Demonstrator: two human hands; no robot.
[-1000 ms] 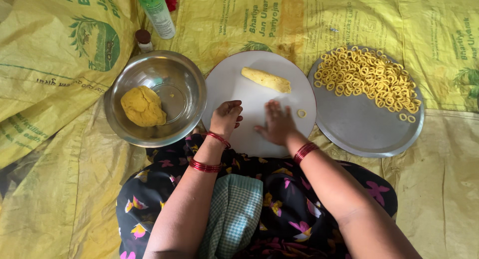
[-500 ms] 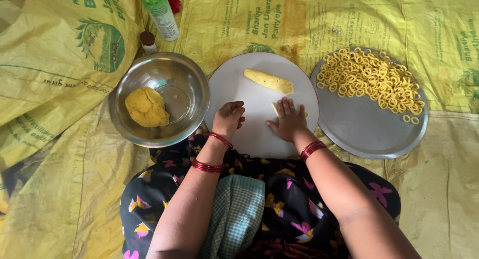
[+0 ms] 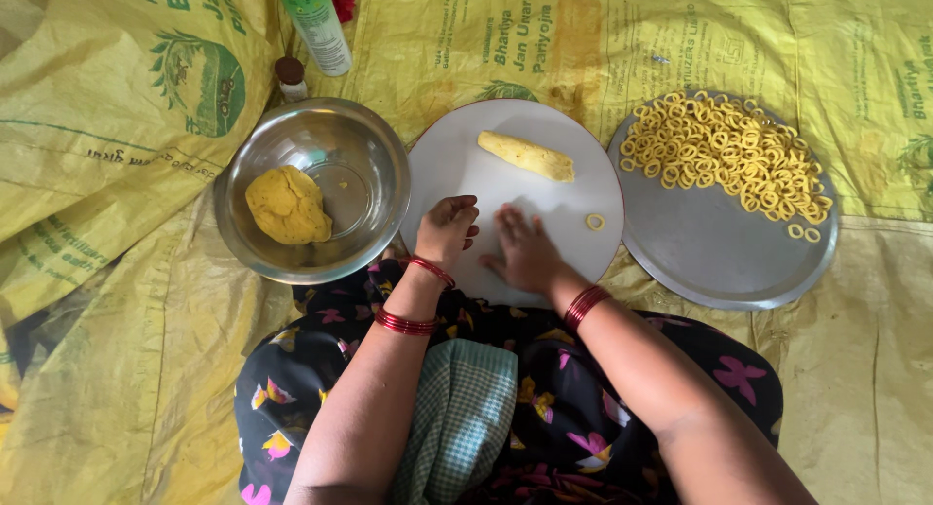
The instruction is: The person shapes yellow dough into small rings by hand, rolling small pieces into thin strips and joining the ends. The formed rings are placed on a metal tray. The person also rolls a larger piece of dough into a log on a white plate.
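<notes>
1. Round white board (image 3: 457, 165): I see both hands resting on its near part.
2. Right hand (image 3: 525, 252) lies flat, fingers spread, empty; left hand (image 3: 445, 229) is loosely curled, and I cannot tell whether it holds anything.
3. A dough ring (image 3: 595, 221) sits just right of my right fingers.
4. A dough log (image 3: 527, 156) lies beyond the fingertips.
5. Steel bowl (image 3: 364, 155) with a dough lump (image 3: 287, 206) sits left; a ring-covered tray (image 3: 719, 262) sits right.
</notes>
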